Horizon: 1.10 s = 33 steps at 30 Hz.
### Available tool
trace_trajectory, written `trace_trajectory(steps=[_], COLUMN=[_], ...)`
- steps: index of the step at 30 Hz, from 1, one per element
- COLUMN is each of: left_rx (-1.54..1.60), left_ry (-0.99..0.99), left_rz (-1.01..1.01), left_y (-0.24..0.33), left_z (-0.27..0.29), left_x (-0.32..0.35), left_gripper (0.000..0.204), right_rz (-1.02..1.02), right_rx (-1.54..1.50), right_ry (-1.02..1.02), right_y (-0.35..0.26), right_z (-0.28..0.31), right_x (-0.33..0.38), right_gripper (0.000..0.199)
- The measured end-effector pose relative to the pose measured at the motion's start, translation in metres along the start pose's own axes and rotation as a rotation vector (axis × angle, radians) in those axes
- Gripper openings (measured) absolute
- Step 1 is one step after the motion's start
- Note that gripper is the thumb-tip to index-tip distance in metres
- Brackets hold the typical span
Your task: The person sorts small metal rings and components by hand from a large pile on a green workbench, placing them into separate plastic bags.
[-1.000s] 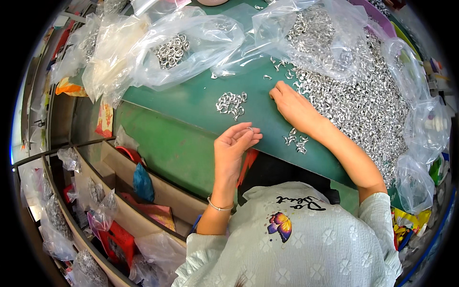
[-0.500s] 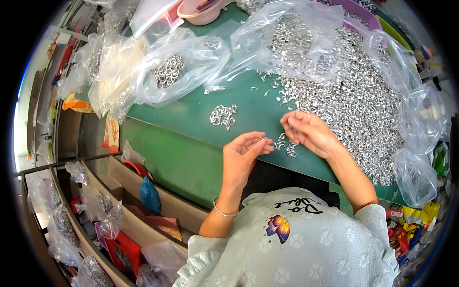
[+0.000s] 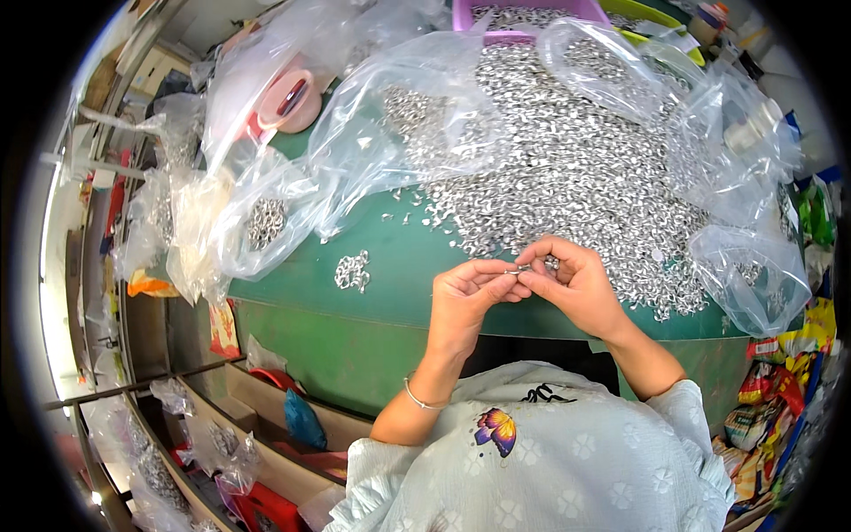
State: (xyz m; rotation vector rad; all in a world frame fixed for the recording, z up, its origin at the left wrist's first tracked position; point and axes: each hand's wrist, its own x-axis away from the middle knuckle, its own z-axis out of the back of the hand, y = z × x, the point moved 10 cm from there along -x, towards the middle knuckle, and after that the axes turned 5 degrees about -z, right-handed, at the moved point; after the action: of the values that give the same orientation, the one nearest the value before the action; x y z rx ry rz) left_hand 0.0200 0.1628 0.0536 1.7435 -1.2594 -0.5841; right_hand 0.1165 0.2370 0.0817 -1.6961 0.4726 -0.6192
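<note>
My hands meet over the front edge of the green table [image 3: 399, 239]. My left hand [image 3: 465, 301] pinches a tiny silvery metal piece [image 3: 518, 271] between thumb and fingertips. Closed on the same piece from the other side, my right hand [image 3: 576, 288] touches it with thumb and forefinger. The fingers cover most of it, so its exact shape cannot be made out. Just beyond them spreads a large heap of small curved silvery metal pieces [image 3: 576, 151]. Left of my hands lies a small separate pile of similar pieces [image 3: 352, 271].
A clear plastic bag [image 3: 306, 199] with metal pieces lies at the left. Behind stand a pink bowl [image 3: 297, 111] and a purple tray [image 3: 532, 31]. Another clear bag [image 3: 753, 293] lies at right. Open drawers [image 3: 266, 408] holding bagged parts are at lower left.
My right hand has moved left from beside the loose pieces and joined my left hand at the small metal piece. The view has also shifted, bringing more of the right-hand heap in.
</note>
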Motion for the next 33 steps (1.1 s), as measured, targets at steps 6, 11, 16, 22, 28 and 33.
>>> trace_trajectory(steps=[6, 11, 16, 22, 28, 33], left_rx=[-0.041, -0.046, -0.154, -0.215, -0.217, -0.248], left_ry=[-0.030, -0.049, -0.010, 0.008, -0.119, -0.195], left_rz=[-0.036, -0.087, -0.047, 0.043, 0.106, 0.154], left_y=[-0.012, -0.020, -0.022, -0.044, -0.072, -0.082], left_z=[-0.041, -0.059, -0.073, -0.072, -0.082, -0.097], left_x=[-0.007, -0.009, -0.010, -0.017, -0.020, -0.016], left_gripper=[0.016, 0.019, 0.018, 0.018, 0.018, 0.017], right_rz=[0.030, 0.054, 0.036, 0.088, -0.104, -0.046], right_rx=[-0.144, -0.192, -0.209, 0.069, 0.289, 0.435], right_ry=[0.099, 0.104, 0.138, 0.491, 1.173, 1.619], right_y=[-0.002, -0.003, 0.003, 0.005, 0.050, 0.062], right_z=[0.038, 0.054, 0.068, 0.125, 0.228, 0.322], right_x=[0.022, 0.032, 0.037, 0.089, 0.249, 0.363], right_gripper=[0.009, 0.008, 0.009, 0.008, 0.004, 0.013])
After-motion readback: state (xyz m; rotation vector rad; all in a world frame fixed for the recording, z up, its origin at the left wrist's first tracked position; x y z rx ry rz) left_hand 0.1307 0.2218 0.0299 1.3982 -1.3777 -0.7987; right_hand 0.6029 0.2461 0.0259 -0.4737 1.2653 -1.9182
